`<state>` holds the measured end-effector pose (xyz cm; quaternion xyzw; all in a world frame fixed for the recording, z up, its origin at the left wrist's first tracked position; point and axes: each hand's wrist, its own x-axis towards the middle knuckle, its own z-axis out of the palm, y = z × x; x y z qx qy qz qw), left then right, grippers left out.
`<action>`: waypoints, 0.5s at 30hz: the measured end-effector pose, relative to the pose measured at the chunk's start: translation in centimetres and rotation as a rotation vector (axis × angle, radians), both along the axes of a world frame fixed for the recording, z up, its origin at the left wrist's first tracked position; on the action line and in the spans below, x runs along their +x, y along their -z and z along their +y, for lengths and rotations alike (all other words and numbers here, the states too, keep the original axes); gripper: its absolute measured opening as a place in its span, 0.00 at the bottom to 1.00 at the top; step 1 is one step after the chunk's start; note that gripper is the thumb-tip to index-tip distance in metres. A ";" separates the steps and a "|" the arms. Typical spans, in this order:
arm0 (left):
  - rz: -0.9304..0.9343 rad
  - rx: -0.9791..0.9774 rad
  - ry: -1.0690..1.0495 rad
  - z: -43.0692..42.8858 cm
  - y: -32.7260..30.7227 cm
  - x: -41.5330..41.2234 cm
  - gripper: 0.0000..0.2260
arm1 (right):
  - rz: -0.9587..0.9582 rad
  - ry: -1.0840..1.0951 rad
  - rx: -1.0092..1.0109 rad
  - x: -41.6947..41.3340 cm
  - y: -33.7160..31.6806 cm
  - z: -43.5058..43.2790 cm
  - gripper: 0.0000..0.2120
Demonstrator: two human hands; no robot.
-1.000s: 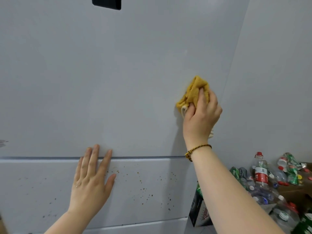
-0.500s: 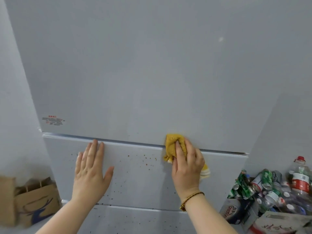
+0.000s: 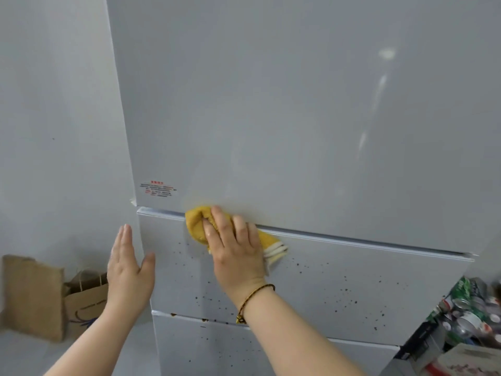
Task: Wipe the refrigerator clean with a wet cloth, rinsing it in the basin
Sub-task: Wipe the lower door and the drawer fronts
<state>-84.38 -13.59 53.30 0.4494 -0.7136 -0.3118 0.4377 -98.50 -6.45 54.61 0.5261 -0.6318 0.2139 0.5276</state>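
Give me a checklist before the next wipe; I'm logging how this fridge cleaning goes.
1. Grip: right hand holds the yellow cloth, pressed at the seam under the upper door: ok.
2. Free hand: left hand open, off the cloth's path: ok.
3. Surface below: middle drawer front clean: not ok, brown specks across it.
4. Cloth wet enough: cannot tell.
5. Rinse basin at hand: cannot tell, none in view.

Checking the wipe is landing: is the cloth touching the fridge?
Touching. The head view shows the right hand holding the cloth against the fridge front at the seam, with no gap visible.
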 end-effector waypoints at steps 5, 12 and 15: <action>0.317 0.314 0.255 -1.2 -0.6 1.0 0.21 | 0.035 -0.131 0.061 -0.8 0.8 1.8 0.17; 0.365 0.420 0.478 -3.7 -0.8 3.6 0.20 | 0.054 -0.104 0.058 2.9 1.4 -3.0 0.18; 0.341 0.434 0.562 -4.6 -1.2 4.0 0.24 | 0.069 0.001 0.122 4.3 4.6 -4.8 0.18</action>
